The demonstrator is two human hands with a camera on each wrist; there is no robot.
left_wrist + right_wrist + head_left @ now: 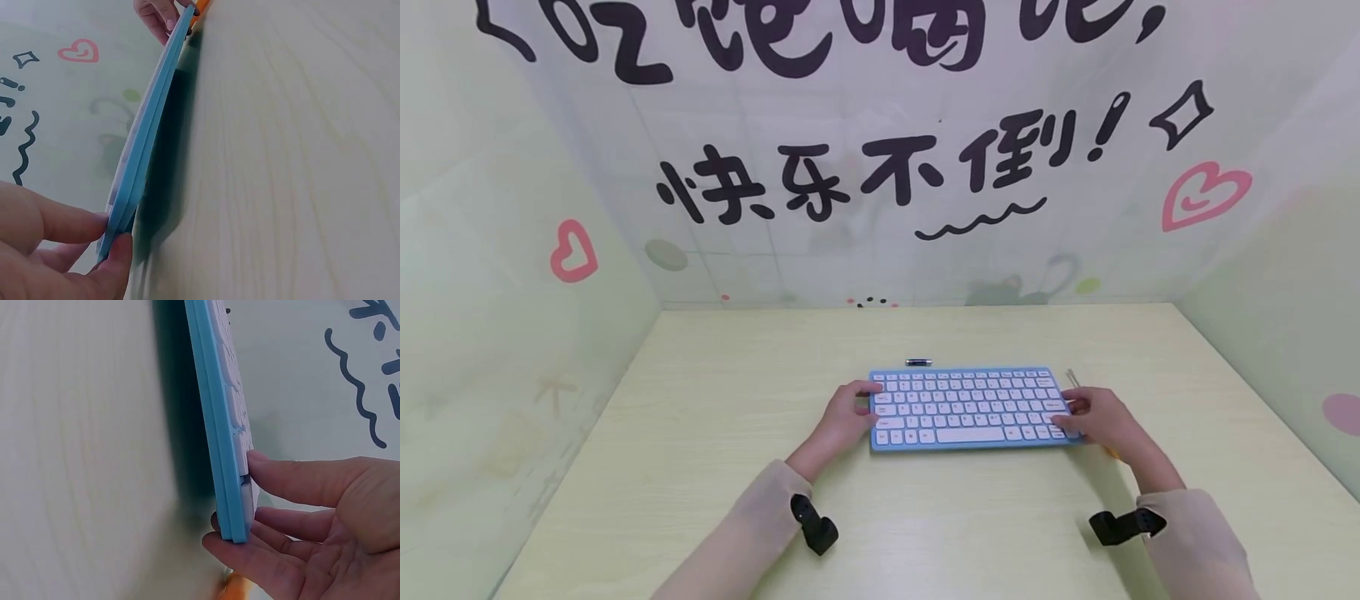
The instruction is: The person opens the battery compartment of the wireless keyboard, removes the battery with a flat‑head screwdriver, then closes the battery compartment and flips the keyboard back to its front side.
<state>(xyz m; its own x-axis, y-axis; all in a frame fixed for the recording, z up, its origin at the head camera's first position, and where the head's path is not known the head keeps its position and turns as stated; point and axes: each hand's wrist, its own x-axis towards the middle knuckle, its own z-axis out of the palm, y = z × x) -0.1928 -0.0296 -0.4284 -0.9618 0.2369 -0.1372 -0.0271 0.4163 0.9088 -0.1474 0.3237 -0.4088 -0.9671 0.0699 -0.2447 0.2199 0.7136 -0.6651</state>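
Note:
A blue keyboard (970, 408) with white keys is held between both hands. Its shadow shows under it in both wrist views, so at least part is off the table. My left hand (848, 417) pinches the left edge; in the left wrist view, digits of the left hand (56, 250) press on both faces. My right hand (1101, 417) grips the right end. From the right wrist view, the thumb of the right hand (331, 519) lies on the key side of the keyboard (219, 425), with other fingers curled under the corner.
A small dark cylinder, like a battery (918, 362), lies just behind the keyboard. Beside the right hand is a tool with a thin metal shaft (1072, 377) and an orange handle (234, 587), partly hidden. Printed walls enclose the pale wooden table (737, 358) at back and sides.

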